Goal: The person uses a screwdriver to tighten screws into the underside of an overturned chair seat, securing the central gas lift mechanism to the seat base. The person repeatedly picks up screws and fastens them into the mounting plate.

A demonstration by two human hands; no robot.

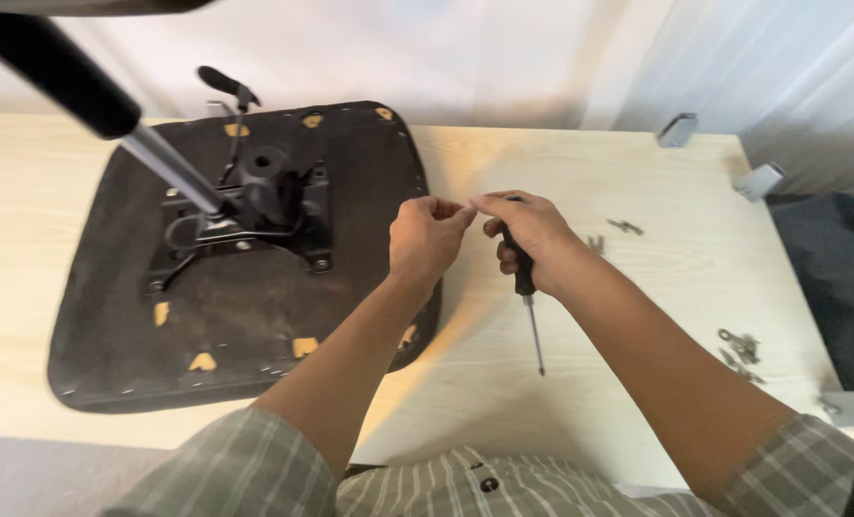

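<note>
**Hands meet over a table, screwdriver in the right**

The right hand [527, 230] is closed around the black handle of a screwdriver [528, 302], whose thin metal shaft points down toward the person and hangs just above the pale wooden table [637, 287]. The left hand [425, 239] is curled, its fingertips pinched together and touching the right hand's fingertips; something small may be held between them, but it is too tiny to tell.

Just left of the hands lies an upturned black chair seat [111, 316], its edge under the left wrist. A black metal mechanism plate [255, 211] is bolted to its middle, with a gas-lift cylinder [111, 110] rising from it toward the upper left.

To the right, loose screws [741, 349] lie near the table's edge, and a few more [624, 227] lie just beyond the right hand.
</note>
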